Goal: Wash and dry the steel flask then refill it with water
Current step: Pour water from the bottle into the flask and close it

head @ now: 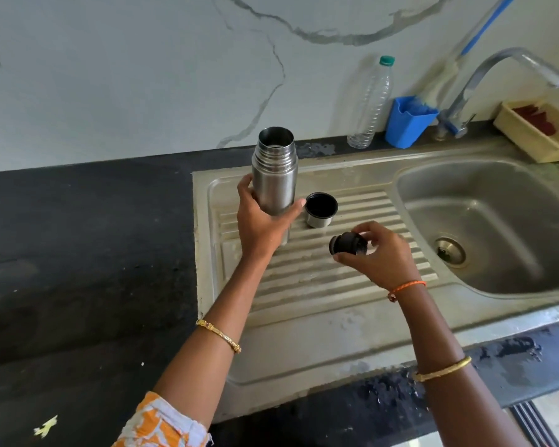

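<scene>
The steel flask [275, 169] stands upright on the ribbed drainboard [320, 279], its mouth uncovered. My left hand [262, 221] grips the flask's lower body. Just right of it sits the flask's steel cup lid [320, 209], mouth up, dark inside. My right hand [381, 253] holds the black screw stopper [347, 243] above the drainboard, a little in front of the cup. The sink basin [497, 227] with its drain lies to the right, and the tap [497, 75] arches over it from the back.
A clear plastic bottle [370, 104] with a green cap stands at the back wall, beside a blue holder [407, 124] with a brush. A yellow tray [536, 130] sits at the far right. Black countertop [78, 269] stretches to the left and is wet along the front.
</scene>
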Motion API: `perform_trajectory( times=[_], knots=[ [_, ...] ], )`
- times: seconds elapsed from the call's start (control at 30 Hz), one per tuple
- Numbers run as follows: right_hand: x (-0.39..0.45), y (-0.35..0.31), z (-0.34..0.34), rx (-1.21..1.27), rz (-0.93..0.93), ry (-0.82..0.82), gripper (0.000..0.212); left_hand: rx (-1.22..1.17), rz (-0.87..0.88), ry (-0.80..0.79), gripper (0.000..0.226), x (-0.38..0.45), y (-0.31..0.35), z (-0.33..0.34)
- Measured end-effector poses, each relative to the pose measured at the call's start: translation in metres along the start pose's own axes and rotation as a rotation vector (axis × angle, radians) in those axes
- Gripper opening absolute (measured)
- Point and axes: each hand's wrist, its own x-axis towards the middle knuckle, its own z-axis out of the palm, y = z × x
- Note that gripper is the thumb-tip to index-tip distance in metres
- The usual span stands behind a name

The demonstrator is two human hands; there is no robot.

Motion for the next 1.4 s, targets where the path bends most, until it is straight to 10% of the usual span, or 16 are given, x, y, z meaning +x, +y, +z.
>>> perform_trajectory(
  times=[0.43, 0.83, 1.07, 1.27, 1.4],
  knots=[
    [0.03, -0.125, -0.058, 0.589, -0.533, -0.101, 0.055, 0.05, 0.022, 0.033, 0.056, -0.001, 0.014, -0.002],
    [-0.004, -0.144, -0.119, -0.135, -0.724, -0.456, 0.055, 0.025, 0.071, -0.122, 0.054, -0.08, 0.033, 0.005],
    [-0.025, -0.129, -0.123, -0.327, -0.61, -0.343, 0.058, 0.041, 0.089, -0.144, 0.056, -0.111, 0.035, 0.017],
    [-0.03, -0.104, -0.126, -0.259, -0.501, -0.289, 0.076, 0.026, 0.073, -0.147, 0.058, -0.121, 0.034, 0.02],
    [-0.026, -0.087, -0.126, -0.034, -0.538, -0.543, 0.069, 0.023, 0.08, -0.147, 0.057, -0.125, 0.036, 0.022]
  ],
)
